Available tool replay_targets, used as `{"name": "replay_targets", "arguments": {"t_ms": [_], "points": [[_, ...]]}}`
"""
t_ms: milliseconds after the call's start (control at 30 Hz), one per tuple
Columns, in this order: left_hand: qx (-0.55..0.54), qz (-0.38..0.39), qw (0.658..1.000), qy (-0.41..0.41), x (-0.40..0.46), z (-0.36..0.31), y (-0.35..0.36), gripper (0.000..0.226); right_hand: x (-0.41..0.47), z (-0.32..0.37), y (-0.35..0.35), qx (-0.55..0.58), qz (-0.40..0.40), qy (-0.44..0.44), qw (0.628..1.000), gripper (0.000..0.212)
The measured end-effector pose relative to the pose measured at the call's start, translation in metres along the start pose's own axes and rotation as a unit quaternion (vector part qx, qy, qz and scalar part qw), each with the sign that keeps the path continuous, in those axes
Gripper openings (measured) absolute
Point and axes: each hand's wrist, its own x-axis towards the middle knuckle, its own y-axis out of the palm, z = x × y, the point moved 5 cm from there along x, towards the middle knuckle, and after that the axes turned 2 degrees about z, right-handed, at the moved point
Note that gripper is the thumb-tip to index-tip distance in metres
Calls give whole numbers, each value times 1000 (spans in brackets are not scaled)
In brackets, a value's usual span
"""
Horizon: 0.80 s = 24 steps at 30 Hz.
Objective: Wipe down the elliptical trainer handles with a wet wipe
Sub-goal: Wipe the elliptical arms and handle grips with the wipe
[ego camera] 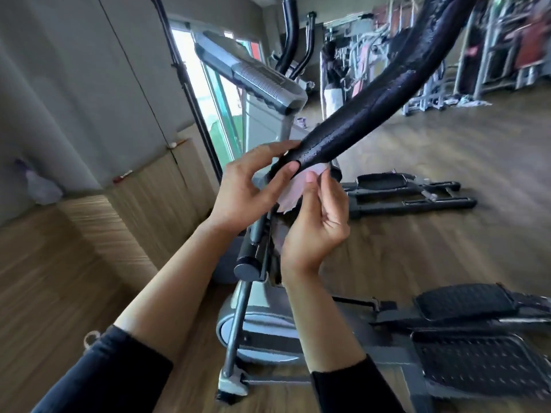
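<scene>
**Both hands at the lower end of the foam handle, wipe between them**

While the view tilts hard to one side, the elliptical trainer's black foam handle (372, 105) runs from the top right corner down to the middle of the frame, its surface glistening wet. Its lower end sits in the left hand (247, 189), whose fingers curl over the top of the grip and whose thumb presses against the near side, so that hand grasps the handle itself. Just beneath the handle's end lies the wet wipe (290, 193), pale pink and crumpled, hanging below the foam and touching it. The right hand (316, 225) comes up from below with its palm turned toward the camera; the thumb and the fingertips pinch the upper edge of the wipe against the underside of the handle. Both forearms are bare, with dark sleeves (113, 374) pushed up toward the elbows.

Behind the hands stands the trainer's grey console (253, 74), and below them its grey flywheel housing (256, 332). Black foot pedals (465, 302) sit at the lower right on the wooden floor (447, 234). Other gym machines (492, 49), blurred, fill the far right of the room.
</scene>
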Motion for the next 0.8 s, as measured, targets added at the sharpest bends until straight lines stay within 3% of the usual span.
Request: {"name": "replay_targets", "arguments": {"t_ms": [267, 467, 567, 800], "points": [[-133, 43, 990, 35, 7, 23, 3, 26, -2, 21, 11, -70, -73, -96, 990, 24], [-200, 48, 976, 65, 14, 27, 3, 24, 1, 26, 14, -173, -55, -209, 961, 21], [-198, 43, 975, 95, 15, 28, 4, 22, -6, 24, 15, -238, -26, -256, 937, 30], [-247, 54, 963, 87, 16, 37, 14, 26, 1, 30, 22, -292, 12, -307, 906, 29]]}}
